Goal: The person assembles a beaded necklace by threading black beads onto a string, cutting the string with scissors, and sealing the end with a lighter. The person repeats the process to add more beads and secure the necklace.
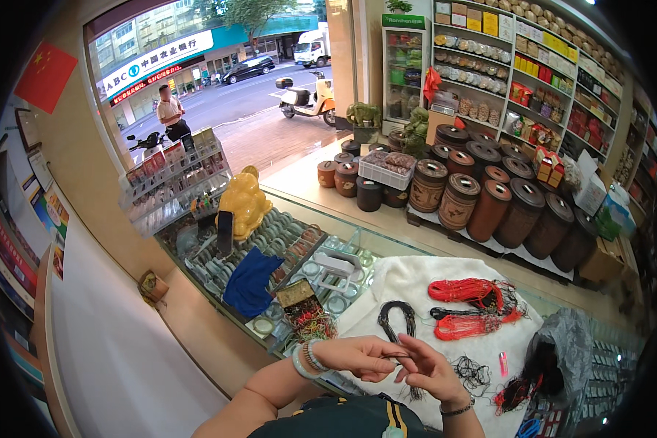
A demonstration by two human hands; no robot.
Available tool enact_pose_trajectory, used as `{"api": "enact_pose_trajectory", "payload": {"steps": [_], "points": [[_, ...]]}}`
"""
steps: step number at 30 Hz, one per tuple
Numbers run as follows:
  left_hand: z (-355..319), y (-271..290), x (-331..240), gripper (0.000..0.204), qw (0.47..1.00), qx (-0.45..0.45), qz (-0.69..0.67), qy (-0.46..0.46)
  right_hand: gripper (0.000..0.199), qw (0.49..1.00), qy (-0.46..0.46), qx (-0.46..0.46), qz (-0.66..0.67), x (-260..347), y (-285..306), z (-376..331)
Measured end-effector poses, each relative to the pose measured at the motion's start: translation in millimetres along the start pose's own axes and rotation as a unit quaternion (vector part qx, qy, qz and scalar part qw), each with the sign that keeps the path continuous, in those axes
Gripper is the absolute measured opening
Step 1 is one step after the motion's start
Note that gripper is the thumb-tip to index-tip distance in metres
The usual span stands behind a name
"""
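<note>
My left hand (366, 358), with a pale bangle and a beaded bracelet at its wrist, is closed in a pinch on a thin dark cord (396, 355). Close against it, my right hand (434, 371) pinches the same cord, with some fingers partly stretched. Both are above a white fluffy cloth (369, 310). Just beyond them a looped bundle of black cords (396, 306) lies on the cloth, its lower part hidden by my hands. Red cord bundles (463, 290) lie to the right, and a tangle of black thread (472, 372) is beside my right hand.
A pink lighter (503, 364), a grey plastic bag (562, 343) and blue-handled scissors (529, 428) are on the right. Left on the glass counter are a box of colourful cords (306, 310), a blue cloth (252, 281), bangles and a golden figurine (242, 204). Lidded jars (460, 197) stand beyond.
</note>
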State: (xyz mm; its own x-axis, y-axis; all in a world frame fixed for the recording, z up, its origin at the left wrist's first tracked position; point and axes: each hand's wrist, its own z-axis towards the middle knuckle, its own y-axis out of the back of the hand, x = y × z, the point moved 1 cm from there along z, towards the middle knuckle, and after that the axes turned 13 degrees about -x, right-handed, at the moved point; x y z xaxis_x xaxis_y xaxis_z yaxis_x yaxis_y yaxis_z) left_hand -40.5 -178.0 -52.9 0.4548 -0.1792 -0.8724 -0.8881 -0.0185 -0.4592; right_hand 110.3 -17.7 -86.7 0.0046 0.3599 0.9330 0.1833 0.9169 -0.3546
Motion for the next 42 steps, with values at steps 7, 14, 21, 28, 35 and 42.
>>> {"api": "enact_pose_trajectory", "payload": {"steps": [7,14,21,28,35,42], "points": [[-26,28,-7,0.021,0.981,-0.16,0.105,-0.025,0.02,0.981,-0.09,-0.104,-0.136,23,1,-15],[-49,44,-2,0.015,0.951,-0.257,0.152,-0.085,0.022,0.984,-0.075,-0.123,-0.102,31,20,-25],[-59,37,-10,0.007,0.91,-0.256,0.249,-0.21,0.017,0.992,0.048,-0.111,-0.048,35,21,-28],[-75,20,-18,0.007,0.894,-0.206,0.294,-0.268,0.016,0.982,0.049,-0.116,-0.14,49,10,-45],[-85,26,-5,0.009,0.904,-0.197,0.281,-0.253,0.022,0.986,-0.023,-0.081,-0.143,45,10,-51],[-76,51,40,0.033,0.886,-0.161,0.414,-0.131,0.017,0.978,-0.024,-0.043,-0.203,25,-12,-41]]}}
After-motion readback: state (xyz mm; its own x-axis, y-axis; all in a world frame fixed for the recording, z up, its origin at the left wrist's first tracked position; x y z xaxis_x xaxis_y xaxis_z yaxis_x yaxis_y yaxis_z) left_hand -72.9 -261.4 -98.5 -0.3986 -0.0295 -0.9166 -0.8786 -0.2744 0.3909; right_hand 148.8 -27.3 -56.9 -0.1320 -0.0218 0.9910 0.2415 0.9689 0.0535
